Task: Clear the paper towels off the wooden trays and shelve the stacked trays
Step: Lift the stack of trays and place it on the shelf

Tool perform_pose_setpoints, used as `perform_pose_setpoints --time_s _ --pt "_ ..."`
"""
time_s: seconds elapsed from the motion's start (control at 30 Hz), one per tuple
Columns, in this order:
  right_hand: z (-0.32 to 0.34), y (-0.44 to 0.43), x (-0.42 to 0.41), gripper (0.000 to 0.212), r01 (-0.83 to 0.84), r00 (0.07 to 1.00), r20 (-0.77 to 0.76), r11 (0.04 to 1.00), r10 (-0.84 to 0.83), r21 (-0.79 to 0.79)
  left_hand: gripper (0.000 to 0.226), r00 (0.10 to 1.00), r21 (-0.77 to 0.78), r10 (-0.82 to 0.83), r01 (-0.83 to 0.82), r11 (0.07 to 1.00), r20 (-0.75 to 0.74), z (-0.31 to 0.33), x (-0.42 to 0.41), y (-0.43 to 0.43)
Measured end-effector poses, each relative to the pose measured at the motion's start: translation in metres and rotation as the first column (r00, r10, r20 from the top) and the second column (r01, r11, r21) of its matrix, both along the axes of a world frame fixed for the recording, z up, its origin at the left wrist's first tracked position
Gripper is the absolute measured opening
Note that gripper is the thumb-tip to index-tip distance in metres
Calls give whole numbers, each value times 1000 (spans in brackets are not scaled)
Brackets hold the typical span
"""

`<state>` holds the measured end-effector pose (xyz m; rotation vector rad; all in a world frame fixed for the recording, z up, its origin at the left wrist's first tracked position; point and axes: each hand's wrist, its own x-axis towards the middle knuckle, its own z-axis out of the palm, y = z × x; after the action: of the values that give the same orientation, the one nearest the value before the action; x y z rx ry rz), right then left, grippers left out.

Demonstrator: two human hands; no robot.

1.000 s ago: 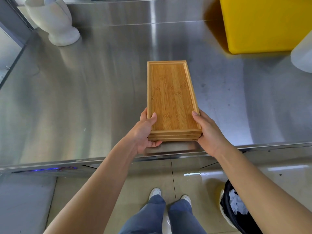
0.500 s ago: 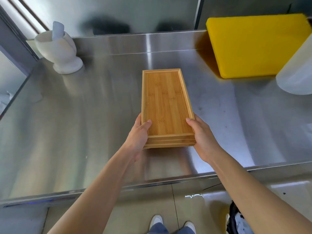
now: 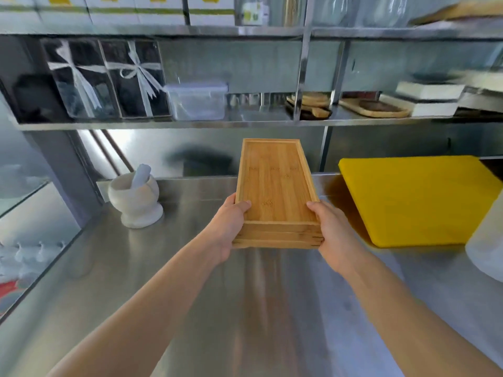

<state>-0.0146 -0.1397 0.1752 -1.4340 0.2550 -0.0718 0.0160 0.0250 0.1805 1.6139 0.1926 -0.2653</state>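
Note:
A stack of wooden trays (image 3: 275,186) is held in the air above the steel counter (image 3: 190,281), its long side pointing away from me toward the shelves. My left hand (image 3: 231,227) grips the stack's near left corner, thumb on the top tray. My right hand (image 3: 330,229) grips the near right corner the same way. The top tray is bare; no paper towel lies on it. A steel shelf (image 3: 258,122) runs across the wall above and behind the stack.
A white mortar and pestle (image 3: 134,198) stands at the counter's back left. A thick yellow board (image 3: 419,198) lies at the right, a white container (image 3: 487,246) beside it. The shelf holds ribboned dark boxes (image 3: 109,77), a clear tub (image 3: 197,100) and wooden boards (image 3: 373,107).
Both hands have lifted the tray stack off the counter and carried it up and forward. My view has tilted up from the floor and counter edge to the shelves.

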Motion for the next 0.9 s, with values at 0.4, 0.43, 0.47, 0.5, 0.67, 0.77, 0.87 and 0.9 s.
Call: perform_pose_setpoints --time_s 0.4,0.43,0.47,0.5,0.67,0.77,0.87,0.9 --pt "91 -24 175 10 -38 999 4 999 38 13 28 992 -66 129 -130 989 -17 94 159 -27" --pt "94 -27 189 9 -41 999 -12 999 41 10 29 990 -83 136 -138 987 -35 96 171 -30" --pt "95 -29 202 10 -48 998 -28 999 48 2 31 988 -95 146 -150 984 -51 98 183 -33" --pt "97 -32 215 11 -59 998 -37 998 59 -5 34 985 -103 158 -164 981 -63 98 195 -35" --pt "96 -37 281 11 -77 995 -68 997 75 -22 36 975 -104 208 -215 971 -75 92 260 -44" --pt "86 -39 324 13 -82 994 -73 996 81 -16 35 974 -107 211 -220 970 -89 83 301 -45" --pt "76 -40 368 15 -96 991 -94 995 94 -22 35 967 -111 230 -242 964 -114 72 342 -43" --pt "72 -38 384 17 -92 992 -91 995 89 -25 36 965 -119 236 -249 961 -116 66 357 -42"
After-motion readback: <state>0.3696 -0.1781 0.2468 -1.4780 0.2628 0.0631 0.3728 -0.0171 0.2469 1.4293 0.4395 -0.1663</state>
